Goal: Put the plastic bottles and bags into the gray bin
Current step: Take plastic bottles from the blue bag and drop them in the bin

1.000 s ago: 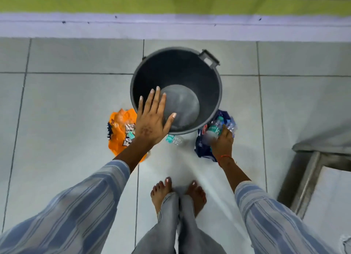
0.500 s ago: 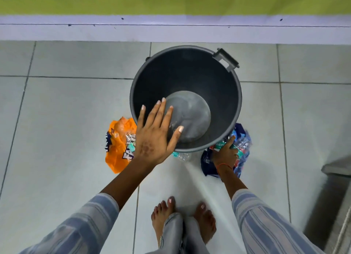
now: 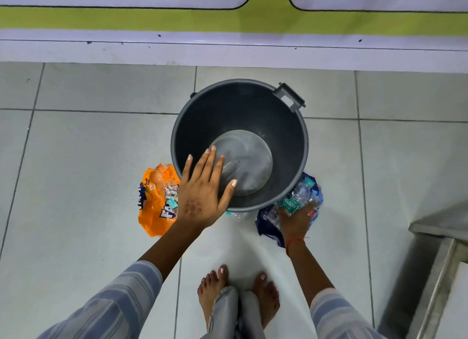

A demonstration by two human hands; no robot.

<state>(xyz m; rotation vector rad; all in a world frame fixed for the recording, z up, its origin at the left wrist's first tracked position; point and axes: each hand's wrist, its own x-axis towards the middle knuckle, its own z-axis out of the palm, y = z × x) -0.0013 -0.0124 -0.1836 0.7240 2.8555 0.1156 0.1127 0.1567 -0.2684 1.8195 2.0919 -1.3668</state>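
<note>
The gray bin (image 3: pixel 301 125) stands on the tiled floor ahead of me, with nothing inside it. My left hand (image 3: pixel 202 194) hovers flat over its near-left rim, fingers spread, holding nothing. An orange Fanta bag (image 3: pixel 154 207) lies left of the bin with a small crushed bottle (image 3: pixel 171 194) on it. Right of the bin lies a dark blue bag (image 3: pixel 268 231) under crushed clear bottles. My right hand (image 3: pixel 295 221) grips one of them, a clear bottle with a green Bisleri label (image 3: pixel 295 202). Another clear bottle (image 3: pixel 236 214) peeks out below the bin's near rim.
A white skirting and a green-striped banner (image 3: pixel 228 19) run along the wall behind the bin. A metal frame or step (image 3: pixel 440 262) stands at the right. My bare feet (image 3: pixel 238 288) stand close behind the bin.
The view has shifted, so the bin sits further right and lower. My right hand has closed around the Bisleri bottle on the blue bag. My left hand stays over the rim.
</note>
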